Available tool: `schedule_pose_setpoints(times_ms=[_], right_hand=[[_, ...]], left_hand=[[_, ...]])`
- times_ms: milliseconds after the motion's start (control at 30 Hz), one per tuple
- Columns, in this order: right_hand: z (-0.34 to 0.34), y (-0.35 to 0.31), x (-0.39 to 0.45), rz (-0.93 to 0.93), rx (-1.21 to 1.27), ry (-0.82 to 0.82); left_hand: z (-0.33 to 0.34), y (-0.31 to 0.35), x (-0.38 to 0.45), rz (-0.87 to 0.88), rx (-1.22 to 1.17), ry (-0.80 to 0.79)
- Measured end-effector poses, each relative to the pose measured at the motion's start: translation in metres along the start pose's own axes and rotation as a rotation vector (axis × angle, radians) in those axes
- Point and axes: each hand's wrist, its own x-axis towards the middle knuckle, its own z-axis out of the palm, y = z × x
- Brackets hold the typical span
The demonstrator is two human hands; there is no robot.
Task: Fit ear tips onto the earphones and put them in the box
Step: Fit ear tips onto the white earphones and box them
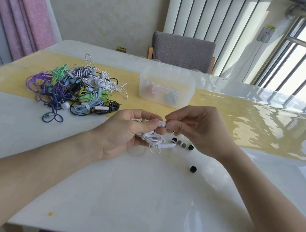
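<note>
Both hands curled | left hand (125,131) grips white earphones (154,137) | right hand (191,126) pinches earbud tip (164,124)

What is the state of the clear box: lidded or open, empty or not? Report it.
Open and not empty. The clear box shows no lid, and a few earphones lie at its bottom, seen through the wall; it is far from full.

White earbud (162,124): tip end covered by right hand (193,127) fingertips; whether an ear tip is seated cannot be told. Box (166,86): contents blurred behind frosted wall. Both forearms cut off by frame edges. Tangled earphone pile (75,87): individual sets indistinguishable.
</note>
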Motion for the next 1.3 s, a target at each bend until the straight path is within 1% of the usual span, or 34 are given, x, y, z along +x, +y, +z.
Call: schedule_pose_setpoints(times_ms=[100, 167, 233, 300, 400, 500, 567, 700, 767, 900, 933, 1000, 1067, 1133, 1233, 1300], right_hand=[[0.005, 0.0, -0.001, -0.001, 0.076, -0.031], [0.009, 0.001, -0.002, 0.014, 0.108, -0.031], [0.012, 0.001, -0.002, 0.06, 0.189, -0.04], [0.013, 0.0, -0.001, 0.155, 0.334, -0.081], [0.016, -0.006, 0.0, 0.289, 0.529, -0.138], [0.021, -0.009, -0.001, 0.353, 0.675, -0.181], [0.022, -0.011, -0.001, 0.273, 0.604, -0.139], [0.017, -0.013, -0.002, -0.04, 0.231, 0.023], [0.013, -0.011, -0.001, -0.13, 0.091, 0.07], [0.008, -0.007, 0.001, -0.354, -0.11, 0.061], [0.007, -0.006, 0.001, -0.375, -0.128, 0.05], [0.005, -0.005, 0.002, -0.31, -0.119, 0.057], [0.005, -0.004, 0.002, -0.21, -0.115, 0.104], [0.005, -0.006, 0.002, -0.148, -0.121, 0.13], [-0.007, -0.011, 0.003, -0.09, -0.194, 0.113], [-0.025, -0.009, 0.005, -0.05, -0.264, 0.168]], left_hand=[[0.003, -0.001, -0.002, 0.014, -0.001, -0.006], [0.003, -0.002, -0.002, 0.053, 0.049, 0.022], [0.002, -0.004, -0.001, 0.187, 0.195, 0.08], [0.001, -0.004, -0.001, 0.342, 0.3, 0.107], [0.003, -0.002, -0.003, 0.478, 0.327, 0.105], [0.004, -0.002, -0.003, 0.52, 0.272, 0.09], [0.006, -0.002, -0.003, 0.47, 0.142, 0.056], [0.008, -0.002, -0.002, 0.235, -0.051, 0.024], [0.008, -0.001, -0.002, 0.136, -0.092, 0.005], [0.008, -0.001, -0.003, 0.018, -0.13, -0.034], [0.008, -0.001, -0.003, 0.003, -0.138, -0.05], [0.006, -0.001, -0.002, 0.0, -0.125, -0.083], [0.004, 0.0, -0.001, 0.017, -0.09, -0.097], [0.003, 0.001, 0.0, 0.028, -0.07, -0.1], [0.003, 0.002, 0.0, 0.021, -0.069, -0.082], [0.002, 0.004, 0.002, 0.006, -0.068, -0.059]])
